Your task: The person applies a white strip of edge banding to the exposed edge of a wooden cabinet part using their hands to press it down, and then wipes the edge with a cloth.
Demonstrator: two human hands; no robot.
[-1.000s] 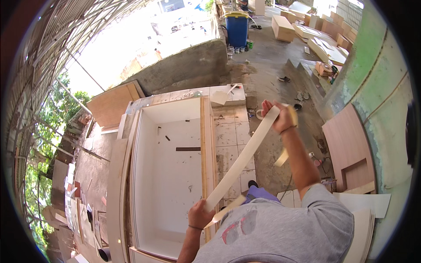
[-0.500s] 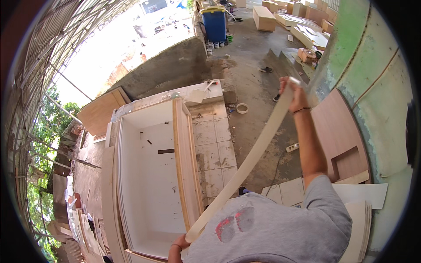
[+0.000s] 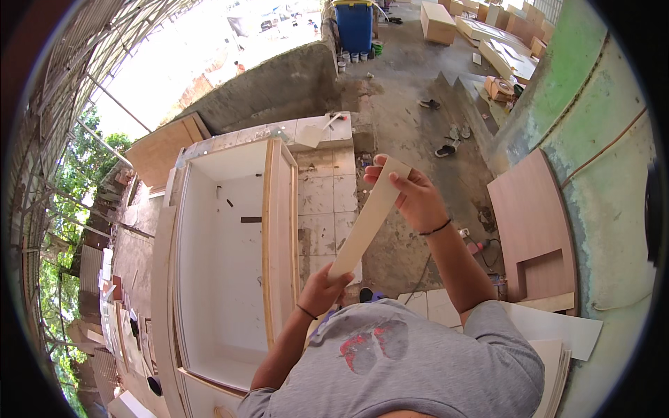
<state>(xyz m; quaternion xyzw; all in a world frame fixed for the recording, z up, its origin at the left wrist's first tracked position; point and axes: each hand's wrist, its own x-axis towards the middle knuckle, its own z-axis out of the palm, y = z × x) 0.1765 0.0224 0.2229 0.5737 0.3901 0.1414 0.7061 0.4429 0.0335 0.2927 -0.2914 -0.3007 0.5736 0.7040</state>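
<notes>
I hold a long pale strip of edge banding (image 3: pixel 366 219) stretched between both hands in front of my chest. My left hand (image 3: pixel 322 289) grips its lower end, close to my grey shirt. My right hand (image 3: pixel 411 195) pinches the upper end, fingers wrapped over the strip. Just left of my hands lies an open white cabinet box (image 3: pixel 233 251) with a bare wooden edge (image 3: pixel 268 237) facing up, resting on a tiled platform (image 3: pixel 327 195).
Wood panels lean on the green wall (image 3: pixel 536 230) at right, and white boards (image 3: pixel 550 327) lie by my right shoulder. A blue bin (image 3: pixel 354 24) and stacked boards stand far ahead. Sandals and a power tool with cord (image 3: pixel 477 245) lie on the concrete floor.
My right hand came down and inward from a raised, outstretched position, so the strip span between my hands is shorter. My left hand rose back into view near the cabinet's edge.
</notes>
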